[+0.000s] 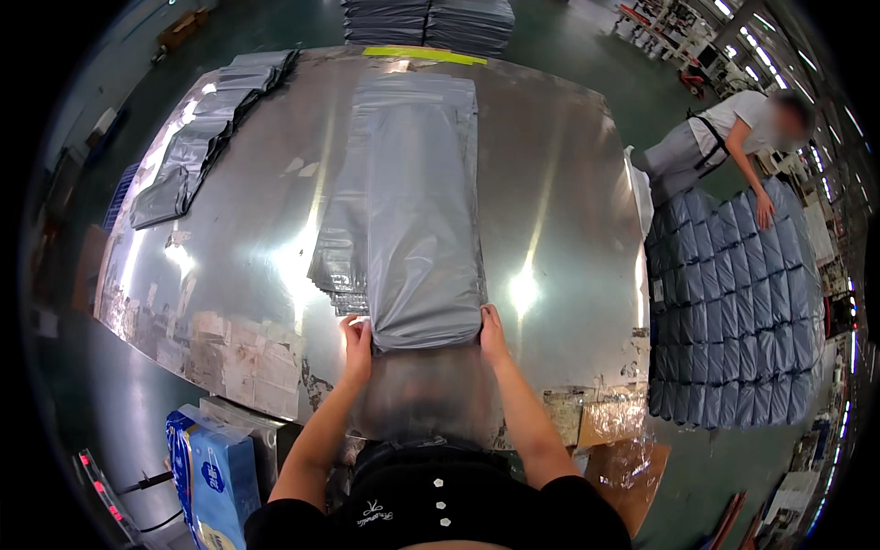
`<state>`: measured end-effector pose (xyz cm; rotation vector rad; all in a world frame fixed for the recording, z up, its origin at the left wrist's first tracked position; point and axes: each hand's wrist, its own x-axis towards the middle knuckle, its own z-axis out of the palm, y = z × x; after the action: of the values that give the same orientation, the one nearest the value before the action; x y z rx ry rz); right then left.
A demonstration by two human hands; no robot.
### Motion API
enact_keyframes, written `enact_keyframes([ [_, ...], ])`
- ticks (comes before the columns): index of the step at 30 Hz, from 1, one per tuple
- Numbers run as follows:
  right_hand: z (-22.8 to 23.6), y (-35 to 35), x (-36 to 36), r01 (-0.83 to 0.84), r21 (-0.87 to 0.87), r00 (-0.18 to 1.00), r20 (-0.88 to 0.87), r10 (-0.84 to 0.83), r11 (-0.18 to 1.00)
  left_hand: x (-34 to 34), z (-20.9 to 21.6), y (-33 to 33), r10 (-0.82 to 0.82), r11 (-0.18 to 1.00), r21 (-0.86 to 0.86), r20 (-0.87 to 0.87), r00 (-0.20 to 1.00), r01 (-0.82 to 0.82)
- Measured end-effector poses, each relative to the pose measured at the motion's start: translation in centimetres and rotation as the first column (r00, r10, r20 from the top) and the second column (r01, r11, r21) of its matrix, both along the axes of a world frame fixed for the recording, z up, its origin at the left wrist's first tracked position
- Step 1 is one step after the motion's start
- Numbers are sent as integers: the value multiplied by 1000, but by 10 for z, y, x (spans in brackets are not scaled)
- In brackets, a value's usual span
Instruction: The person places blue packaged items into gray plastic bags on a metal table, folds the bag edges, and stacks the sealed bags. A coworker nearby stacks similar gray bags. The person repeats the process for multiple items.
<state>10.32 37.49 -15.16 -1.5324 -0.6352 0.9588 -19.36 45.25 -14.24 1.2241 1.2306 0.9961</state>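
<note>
While spread well apart from each other, found at opposite near corners of a stack of grey plastic bags (422,211): left hand (357,346) by the left corner, right hand (493,337) by the right. Fingers bent close against the plastic at both edges; cannot tell whether pinching it or only touching it. Laid lengthwise down the middle of a metal table (568,202), with near end between the hands and far end just short of a yellow tape strip (426,55) along the far edge. Smooth and straight along the right side; stepped on the left, with lower layers jutting out past the top fold and crinkled at their near ends.

To the right, a wide span of metal as far as the table edge, with sideways room for the right hand. To the left, a similar span, bounded farther out by folded grey plastic (206,147) close to the far left edge. Along the near left edge, worn patches of tape (243,362).

Past the right edge, a large block of grey wrapped bundles (733,330), with a co-worker (729,128) bent over it, one arm reaching down to the top. Below the near left edge, a blue package (215,477); below the near right, a brown cardboard piece (632,477).
</note>
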Motion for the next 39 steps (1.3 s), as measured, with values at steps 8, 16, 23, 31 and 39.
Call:
enact_keyframes([
  [8, 87, 25, -10, 78, -89, 830, -546, -114, 993, 57, 77, 19, 271, 831, -541, 598, 754, 131],
  [16, 225, -7, 143, 187, 139, 954, 211, -214, 972, 135, 135, -10, -530, 830, 23, 344, 775, 557],
  [23, 164, -65, 236, 483, 174, 279, 899, -339, 858, -83, 207, -14, -154, 754, 630, -106, 982, 186],
  [31, 79, -60, -271, -958, -274, -55, 475, 878, 89, -519, 222, -303, 430, 743, 535, -842, -327, -401],
  [39, 85, -151, -444, -968, 94, -246, -158, 956, -233, -426, 200, -223, 302, 779, 341, -939, -161, -527],
])
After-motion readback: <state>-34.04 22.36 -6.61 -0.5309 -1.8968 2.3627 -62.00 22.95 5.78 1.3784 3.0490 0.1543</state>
